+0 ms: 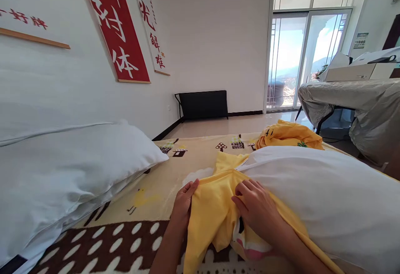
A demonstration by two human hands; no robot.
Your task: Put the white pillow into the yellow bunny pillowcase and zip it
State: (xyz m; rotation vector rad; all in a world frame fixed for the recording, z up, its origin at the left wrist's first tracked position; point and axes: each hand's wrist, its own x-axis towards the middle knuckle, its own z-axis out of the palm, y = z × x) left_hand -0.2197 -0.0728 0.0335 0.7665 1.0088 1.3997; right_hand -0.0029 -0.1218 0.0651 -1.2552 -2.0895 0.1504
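Observation:
A yellow pillowcase (215, 201) hangs bunched between my hands, with a pink and white print on its lower part. My left hand (185, 201) pinches its left edge between thumb and fingers. On the right, my right hand (254, 203) has its fingers curled onto the cloth; its fingertips are partly hidden. A plump white pillow (321, 195) lies just right of that hand, with yellow cloth along its near side and at its left corner. How far the pillow sits inside the case cannot be made out.
Another white pillow (78, 170) lies at the left on a patterned blanket (193, 157). Crumpled orange cloth (289, 134) rests beyond the right pillow. A covered table (350, 93) with boxes stands at the right, and a black folded panel (204, 105) leans by the wall.

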